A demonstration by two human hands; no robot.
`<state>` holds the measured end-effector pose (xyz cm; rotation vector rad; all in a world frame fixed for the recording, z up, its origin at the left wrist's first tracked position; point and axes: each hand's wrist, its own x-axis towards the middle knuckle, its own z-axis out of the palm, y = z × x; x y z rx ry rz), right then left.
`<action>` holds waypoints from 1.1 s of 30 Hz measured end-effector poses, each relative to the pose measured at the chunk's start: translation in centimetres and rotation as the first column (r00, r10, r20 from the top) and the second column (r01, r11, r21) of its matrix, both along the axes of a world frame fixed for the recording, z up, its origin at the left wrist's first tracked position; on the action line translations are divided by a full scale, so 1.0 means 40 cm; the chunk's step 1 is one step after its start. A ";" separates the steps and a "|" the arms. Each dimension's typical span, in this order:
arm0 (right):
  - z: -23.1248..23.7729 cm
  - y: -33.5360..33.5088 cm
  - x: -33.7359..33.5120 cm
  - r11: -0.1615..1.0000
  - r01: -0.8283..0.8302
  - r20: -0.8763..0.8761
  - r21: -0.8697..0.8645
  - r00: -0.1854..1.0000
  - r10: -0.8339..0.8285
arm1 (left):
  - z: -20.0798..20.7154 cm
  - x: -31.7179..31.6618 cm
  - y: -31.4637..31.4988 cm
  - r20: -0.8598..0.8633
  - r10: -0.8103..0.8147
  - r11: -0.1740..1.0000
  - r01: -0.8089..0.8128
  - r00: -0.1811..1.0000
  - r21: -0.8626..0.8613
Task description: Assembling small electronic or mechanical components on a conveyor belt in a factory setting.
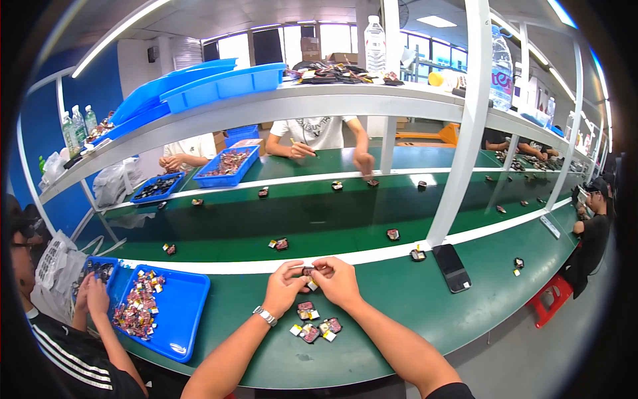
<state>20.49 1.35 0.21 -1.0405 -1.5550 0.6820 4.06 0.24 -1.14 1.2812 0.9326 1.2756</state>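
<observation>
Both my hands are closed round one small electronic module [308,271], dark-rimmed, with a white tab hanging below it. My left hand [284,290], with a metal watch [264,315] at the wrist, pinches it from the left. From the other side my right hand [337,284] grips it, and the fingers cover much of it. Just below my hands on the green bench [392,319], several similar modules with reddish insides and white-yellow tabs lie in a loose cluster, one of them a module [307,310] nearest my fingers.
A blue tray [193,312] of reddish parts stands at left, beside a co-worker's hands [96,296]. A black phone [452,268] lies right of my hands, by a white shelf post [458,133]. Beyond the white rail, modules sit on a green conveyor [319,229]; another person's hand [363,163] reaches in opposite.
</observation>
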 end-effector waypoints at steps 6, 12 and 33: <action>-0.051 0.204 0.169 0.896 0.426 0.058 -0.127 0.905 -0.422 | -0.003 0.007 0.011 0.016 0.010 0.999 -0.009 1.000 -0.035; -0.089 0.296 0.202 0.903 0.424 0.271 0.067 0.864 -0.425 | -0.005 0.007 0.014 -0.062 -0.055 0.998 0.055 0.997 -0.001; 0.042 0.220 0.311 0.886 0.439 0.557 0.152 0.702 -0.443 | -0.014 -0.013 0.007 -0.108 -0.042 0.999 0.043 0.993 0.005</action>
